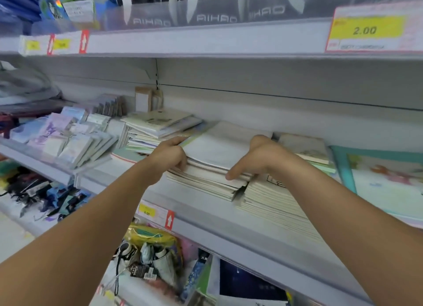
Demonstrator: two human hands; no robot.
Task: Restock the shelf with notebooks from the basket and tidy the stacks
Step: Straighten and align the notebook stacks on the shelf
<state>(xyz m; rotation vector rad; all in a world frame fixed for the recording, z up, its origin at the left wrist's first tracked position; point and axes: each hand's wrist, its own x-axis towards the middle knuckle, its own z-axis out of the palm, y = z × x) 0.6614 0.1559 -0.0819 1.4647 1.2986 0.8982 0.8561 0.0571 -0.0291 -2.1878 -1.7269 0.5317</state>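
A pile of pale, thin notebooks (215,150) lies on the middle shelf (206,212), its front corner hanging over the stack beneath. My left hand (168,156) grips the pile's left edge, fingers curled under it. My right hand (256,157) holds the pile's right side, thumb pressing on the front edge and fingers out of sight behind. A lower stack of cream notebooks (272,200) sits under my right wrist. The basket is not in view.
Another untidy notebook stack (158,125) lies behind left, with small packets (73,136) further left. A large teal-framed item (384,177) lies at the right. Price tags (366,31) hang on the shelf above. Bagged goods (151,255) fill the shelf below.
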